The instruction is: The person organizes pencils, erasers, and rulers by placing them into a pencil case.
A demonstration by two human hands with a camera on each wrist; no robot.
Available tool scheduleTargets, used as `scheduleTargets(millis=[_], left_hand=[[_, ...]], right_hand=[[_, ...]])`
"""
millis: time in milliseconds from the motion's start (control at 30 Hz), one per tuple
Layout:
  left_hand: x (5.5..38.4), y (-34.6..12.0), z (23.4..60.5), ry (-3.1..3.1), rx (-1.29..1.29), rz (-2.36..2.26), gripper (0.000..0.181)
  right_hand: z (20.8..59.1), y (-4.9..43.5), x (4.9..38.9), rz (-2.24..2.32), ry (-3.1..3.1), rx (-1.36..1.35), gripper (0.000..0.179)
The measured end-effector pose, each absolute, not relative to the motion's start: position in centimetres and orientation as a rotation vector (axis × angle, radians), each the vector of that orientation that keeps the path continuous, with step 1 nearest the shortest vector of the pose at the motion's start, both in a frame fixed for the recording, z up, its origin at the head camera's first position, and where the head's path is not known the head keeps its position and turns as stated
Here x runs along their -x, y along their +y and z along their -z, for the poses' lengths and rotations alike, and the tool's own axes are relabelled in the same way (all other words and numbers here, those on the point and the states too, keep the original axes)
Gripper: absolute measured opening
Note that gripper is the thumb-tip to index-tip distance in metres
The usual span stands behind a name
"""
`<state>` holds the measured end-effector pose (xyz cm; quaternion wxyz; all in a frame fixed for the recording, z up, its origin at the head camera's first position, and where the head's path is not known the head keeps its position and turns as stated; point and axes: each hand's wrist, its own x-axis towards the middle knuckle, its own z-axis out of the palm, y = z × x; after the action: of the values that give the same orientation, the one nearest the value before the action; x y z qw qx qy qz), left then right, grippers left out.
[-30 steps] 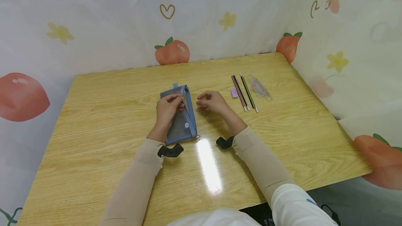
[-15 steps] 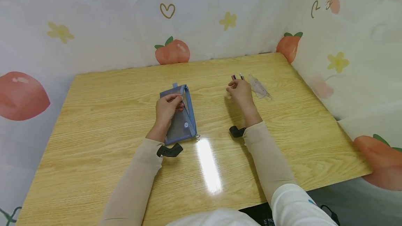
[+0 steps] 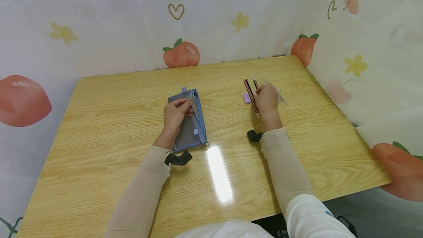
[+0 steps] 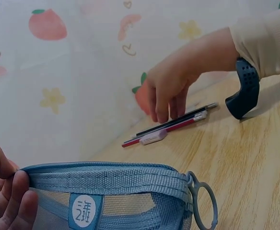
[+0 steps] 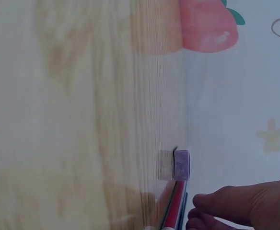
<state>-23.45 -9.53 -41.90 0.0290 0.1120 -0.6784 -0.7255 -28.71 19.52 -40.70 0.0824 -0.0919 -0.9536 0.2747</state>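
Observation:
A blue mesh pencil case lies on the table with its zipped top partly open. My left hand pinches the edge of its opening; the left wrist view shows the fingers on the blue zip band. My right hand reaches down over the right-hand pencils, covering most of them. Its fingers point downward close to the pencils, and whether they touch is unclear. Just left of it lie a red and a dark pencil, beside a purple eraser.
Clear plastic rulers lie right of my right hand, partly hidden by it. A ring pull hangs at the case's near corner. White printed sheets stand along the back and right edges of the wooden table.
My right hand has moved from beside the pencil case rightward, past the eraser, to the right-hand pencils. My left hand stays on the case.

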Motion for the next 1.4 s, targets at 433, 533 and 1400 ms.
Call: scheduleTargets(millis=[433,533,1400], left_hand=[[23.4,-9.6,41.8,-2.094,-0.353,2.247,0.022],[23.3,-9.6,41.7,-2.101,-0.355,2.245,0.021],[23.4,-9.8,41.6,-2.095,-0.344,2.246,0.02]], right_hand=[[41.4,19.5,28.8,-0.762,-2.947,0.305,0.015],[41.4,19.5,28.9,-0.747,-2.946,0.297,0.013],[40.4,19.2,28.7,-1.318,-2.78,0.217,0.02]])
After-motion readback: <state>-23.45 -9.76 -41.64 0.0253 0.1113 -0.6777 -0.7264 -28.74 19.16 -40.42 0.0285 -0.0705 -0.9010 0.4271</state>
